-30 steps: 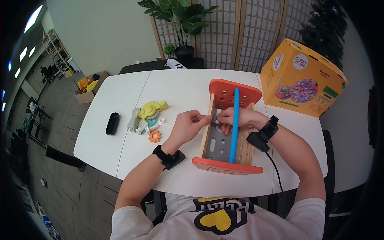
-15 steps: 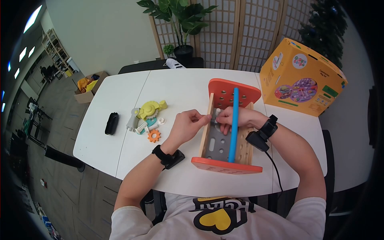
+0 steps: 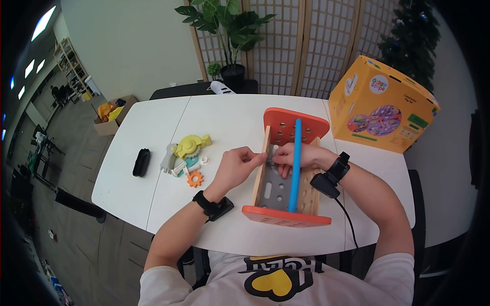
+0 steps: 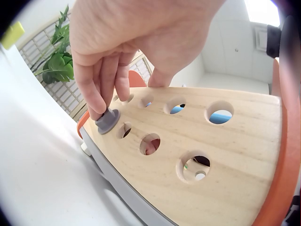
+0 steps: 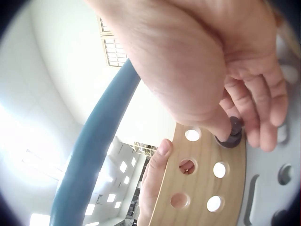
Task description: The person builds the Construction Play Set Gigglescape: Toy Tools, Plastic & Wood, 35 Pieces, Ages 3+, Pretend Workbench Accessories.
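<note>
A toy toolbox with orange-red end panels [image 3: 286, 217], wooden sides, a grey holed base [image 3: 276, 189] and a blue handle rod [image 3: 295, 171] stands before me. My left hand [image 3: 236, 166] is at its left wooden side panel [image 4: 235, 155]. In the left wrist view its fingertips hold a grey flanged bolt head [image 4: 109, 121] against the outer face, with the thumb over the panel's top edge. Reaching under the rod, my right hand [image 3: 309, 155] is inside the box. Its thumb and fingers pinch a dark grey round piece [image 5: 230, 136] at the panel's inner face.
Left of the toolbox lie a yellow toy part [image 3: 190, 145], an orange gear [image 3: 195, 179], and grey, white and teal pieces. A black case [image 3: 142, 162] lies farther left. The large yellow-orange carton [image 3: 383, 104] stands at the back right. A cable [image 3: 349, 219] hangs from the right wrist camera.
Both hands keep their places at the left wooden panel. The head view has tilted slightly, so the table sits a little lower in it.
</note>
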### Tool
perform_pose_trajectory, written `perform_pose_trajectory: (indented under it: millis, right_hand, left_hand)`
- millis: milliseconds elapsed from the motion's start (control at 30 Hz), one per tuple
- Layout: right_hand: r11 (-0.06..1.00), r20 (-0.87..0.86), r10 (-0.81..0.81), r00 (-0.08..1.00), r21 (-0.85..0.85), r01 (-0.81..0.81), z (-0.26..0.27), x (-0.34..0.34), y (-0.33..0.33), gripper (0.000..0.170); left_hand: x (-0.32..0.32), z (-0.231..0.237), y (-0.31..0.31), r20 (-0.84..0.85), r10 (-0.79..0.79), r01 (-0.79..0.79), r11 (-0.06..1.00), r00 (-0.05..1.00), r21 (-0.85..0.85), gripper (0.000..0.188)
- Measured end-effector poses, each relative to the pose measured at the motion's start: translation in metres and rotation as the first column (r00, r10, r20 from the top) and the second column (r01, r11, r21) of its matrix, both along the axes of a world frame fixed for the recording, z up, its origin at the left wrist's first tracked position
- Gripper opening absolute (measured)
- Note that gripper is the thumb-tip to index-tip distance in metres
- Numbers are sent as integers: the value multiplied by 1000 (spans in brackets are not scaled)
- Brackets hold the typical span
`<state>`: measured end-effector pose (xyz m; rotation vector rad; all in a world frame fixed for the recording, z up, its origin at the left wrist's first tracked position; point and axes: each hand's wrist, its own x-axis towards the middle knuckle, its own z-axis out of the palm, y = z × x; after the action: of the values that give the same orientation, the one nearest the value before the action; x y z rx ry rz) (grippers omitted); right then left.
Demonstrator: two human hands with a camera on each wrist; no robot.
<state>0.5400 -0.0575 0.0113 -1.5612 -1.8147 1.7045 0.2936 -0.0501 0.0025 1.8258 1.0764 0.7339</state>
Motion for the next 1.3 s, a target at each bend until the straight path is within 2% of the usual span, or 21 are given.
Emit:
perform_pose_trajectory:
  millis: [233, 333, 433, 533, 633, 733, 833, 933, 1033, 1133, 1233, 1300]
  right_hand:
    - [971, -7, -217, 976, -102, 215, 20, -14, -11, 37]
    - [980, -85, -184, 979, -95, 176, 18, -12, -12, 32]
    - [998, -81, -36, 996, 46, 40, 0, -4, -7, 32]
    - [1000, -70, 1, 998, 1, -1, -3, -2, -2, 35]
    - [980, -60, -134, 989, -154, 123, 1, -6, -1, 38]
    - [976, -41, -181, 983, -132, 175, 17, -12, -8, 40]
    - [996, -22, -83, 996, 26, 83, 4, -8, -9, 43]
    - [999, -37, -34, 999, 31, 36, -5, -4, -5, 45]
    - [998, -58, -19, 998, -59, 15, -9, -2, 2, 46]
    - [986, -35, -101, 994, -134, 96, -6, -4, 3, 45]
    - [985, 0, -147, 989, -86, 146, 21, -16, -12, 44]
    - [995, -25, -96, 995, -16, 96, 9, -12, -12, 45]
  left_hand:
    - [-1, 0, -1, 16, -8, 8, 1000, 1000, -6, 49]
    - [-1, 2, -1, -10, -5, 5, 1000, 1000, -17, 49]
    - [-1, -1, 0, 11, -6, 6, 1000, 1000, -7, 49]
    - [-1, -1, 0, 11, -3, 3, 1000, 1000, -8, 49]
    - [-1, -5, 1, 32, -1, 1, 1000, 999, 1, 49]
    - [-1, -3, 0, 12, 1, -1, 1000, 1000, -4, 49]
    - [-1, -2, -1, 13, 14, -14, 1000, 1000, -9, 49]
    - [0, 0, -2, 16, 15, -15, 1000, 1000, -3, 49]
    - [-1, -3, -1, 4, 24, -24, 1000, 1000, 2, 49]
    - [0, 10, -5, -49, 12, -14, 999, 999, -43, 43]
    - [0, 4, -4, -16, 16, -17, 999, 1000, -39, 43]
    - [0, 2, -4, -2, 15, -16, 999, 1000, -30, 44]
